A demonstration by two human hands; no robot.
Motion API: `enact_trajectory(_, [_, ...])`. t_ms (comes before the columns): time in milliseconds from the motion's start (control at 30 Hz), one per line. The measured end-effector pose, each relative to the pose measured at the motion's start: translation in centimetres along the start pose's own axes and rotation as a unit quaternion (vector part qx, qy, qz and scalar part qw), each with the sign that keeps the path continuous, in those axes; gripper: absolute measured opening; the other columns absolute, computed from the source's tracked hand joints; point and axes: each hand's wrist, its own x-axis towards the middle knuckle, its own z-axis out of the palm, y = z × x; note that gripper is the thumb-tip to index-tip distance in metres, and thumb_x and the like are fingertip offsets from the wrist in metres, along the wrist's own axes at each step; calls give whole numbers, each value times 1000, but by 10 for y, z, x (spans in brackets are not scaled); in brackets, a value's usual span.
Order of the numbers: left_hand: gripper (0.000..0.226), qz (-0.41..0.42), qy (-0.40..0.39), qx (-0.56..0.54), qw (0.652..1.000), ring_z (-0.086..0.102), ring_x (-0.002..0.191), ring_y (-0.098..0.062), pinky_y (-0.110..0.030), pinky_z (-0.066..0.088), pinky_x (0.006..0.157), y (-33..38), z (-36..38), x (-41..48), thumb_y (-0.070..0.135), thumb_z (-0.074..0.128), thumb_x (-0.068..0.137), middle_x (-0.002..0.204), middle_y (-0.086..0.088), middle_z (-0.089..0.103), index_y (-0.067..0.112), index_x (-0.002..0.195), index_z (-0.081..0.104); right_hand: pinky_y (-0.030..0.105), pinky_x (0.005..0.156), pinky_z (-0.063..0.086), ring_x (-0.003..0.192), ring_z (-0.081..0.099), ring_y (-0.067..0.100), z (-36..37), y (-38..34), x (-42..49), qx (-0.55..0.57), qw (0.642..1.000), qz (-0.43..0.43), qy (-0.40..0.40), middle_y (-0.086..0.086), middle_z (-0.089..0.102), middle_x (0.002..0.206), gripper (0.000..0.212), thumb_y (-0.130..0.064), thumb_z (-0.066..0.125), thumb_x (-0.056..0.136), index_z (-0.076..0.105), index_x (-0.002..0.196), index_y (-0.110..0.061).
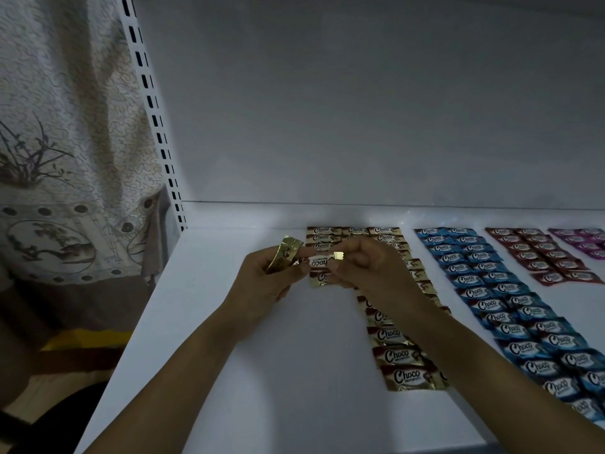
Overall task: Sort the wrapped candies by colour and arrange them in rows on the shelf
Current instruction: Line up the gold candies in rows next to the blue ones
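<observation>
Shelf (212, 371) is pretty much filled with rows: blue candies (510, 309) right of middle, gold candies (397, 355) just left of them, red candies (540, 257) and purple candies (586, 240) at the far right. Left hand (265, 283) is curled round a gold bunch (284, 255). Right hand (366, 263) is pinched on one candy (322, 262) above the far gold rows.

**Free room on the shelf.** Bare shelf (196, 290) is shown left of the gold candy rows (397, 355), bounded by the slotted upright (154, 119) at far left and the back panel (360, 109) behind. Right of them, a narrow bare strip is closed by the blue rows (491, 304), with red rows (537, 265) and purple rows (586, 239) beyond. Their far end is overhung by the left hand (265, 283) and right hand (370, 267).
</observation>
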Motion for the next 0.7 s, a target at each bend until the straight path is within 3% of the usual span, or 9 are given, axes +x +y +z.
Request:
enact_trajectory(67, [19,-1,5,-4,1000,36,41,-9,-17,27,40,2,2,-2,10,57,93,53,1,49,20,95,74,22,63,55,69,69,12,1,0,1,19,999,-2,27,1,71,75,13,1,61,87,65,92,-10])
enact_trajectory(133, [20,-4,7,-11,1000,38,41,-9,-19,26,42,4,3,-3,22,51,96,69,2,68,19,100,71,25,58,55,66,67,14,1,0,5,14,997,-18,68,2,68,74,21,3,52,91,65,86,-13])
enact_trajectory(200, [25,-10,24,-7,1000,41,42,-9,-21,28,42,3,2,-2,30,46,98,88,2,75,20,101,68,22,53,49,57,59,12,-3,0,9,-56,992,-72,90,0,61,68,30,4,44,92,62,77,-15])
enact_trajectory(233, [27,-16,44,1,999,42,43,-9,-21,28,43,2,-1,0,33,44,99,88,2,74,20,101,68,17,55,44,57,53,6,-4,1,10,-130,982,-118,76,-5,58,67,32,2,42,90,59,72,-18])
enact_trajectory(333, [33,-26,91,8,996,42,45,-12,-23,29,44,-1,-7,5,35,39,102,75,2,70,20,97,68,19,67,41,71,52,4,5,6,6,-277,936,-218,-23,-9,56,73,24,-8,43,84,59,70,-20])
enact_trajectory(467, [35,-32,100,11,994,38,44,-11,-24,28,45,0,-5,5,32,39,102,54,5,54,15,86,66,32,73,47,80,56,13,20,20,-2,-365,892,-235,-124,-2,64,84,34,-20,37,84,71,88,-18])
enact_trajectory(567, [43,-34,98,20,994,35,42,-7,-19,28,42,0,-3,4,39,36,102,47,8,41,11,75,57,38,76,51,87,61,19,14,20,-7,-400,882,-233,-85,2,68,96,37,-15,39,84,69,105,-15])
enact_trajectory(633, [48,-33,93,27,995,33,41,-6,-17,28,41,-1,-2,4,43,32,101,46,9,38,11,72,52,40,77,52,87,64,19,9,17,-18,-464,850,-243,-56,-1,70,97,32,-15,45,83,68,105,-17])
enact_trajectory(700, [50,-32,86,23,995,32,41,-7,-18,27,41,-3,-1,6,42,30,102,46,7,38,11,70,53,36,76,52,84,64,16,12,15,-33,-517,814,-249,-82,-5,70,96,30,-23,45,85,67,105,-22])
